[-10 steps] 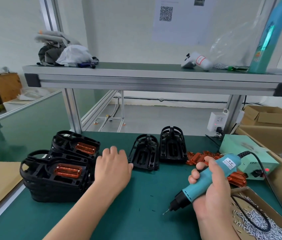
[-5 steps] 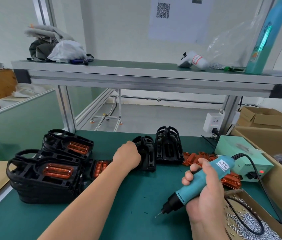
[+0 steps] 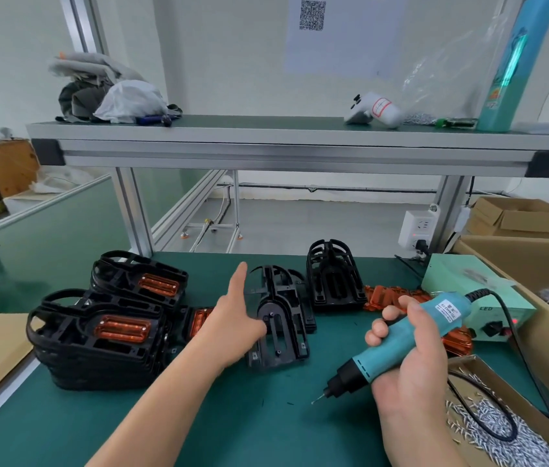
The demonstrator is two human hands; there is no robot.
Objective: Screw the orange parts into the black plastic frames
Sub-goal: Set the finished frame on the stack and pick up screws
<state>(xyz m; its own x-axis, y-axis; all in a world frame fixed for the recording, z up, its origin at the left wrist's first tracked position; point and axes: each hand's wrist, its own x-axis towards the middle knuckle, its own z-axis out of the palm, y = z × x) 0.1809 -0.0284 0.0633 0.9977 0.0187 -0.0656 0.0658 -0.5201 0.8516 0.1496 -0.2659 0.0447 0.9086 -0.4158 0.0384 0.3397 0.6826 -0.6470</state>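
Head view, writing first: QR code sheet (image 3: 312,15) was taped to the wall. The teal screwdriver (image 3: 397,343) carried a white label, characters too small to read. "LED" was printed on the pale green power box (image 3: 461,278).

Bench, left to right: stacked frames (image 3: 74,362), black moulded plastic, had ribbed translucent orange parts (image 3: 121,328) seated in them. Left hand (image 3: 232,318) sat just right of the stacks and held a bare black frame (image 3: 278,328) by its left edge (fingers hooked behind it, out of sight; thumb straight up). That frame stood tilted on the green mat (image 3: 249,426), open-ribbed and glossy. Another empty frame (image 3: 332,281) stood upright behind it. Loose orange pieces (image 3: 386,296) lay heaped further right. Right hand (image 3: 408,375) was clenched round the screwdriver barrel, bit aimed down-left, apart from the held frame. A cardboard box (image 3: 478,365) of small silvery screws (image 3: 468,423) sat at far right.
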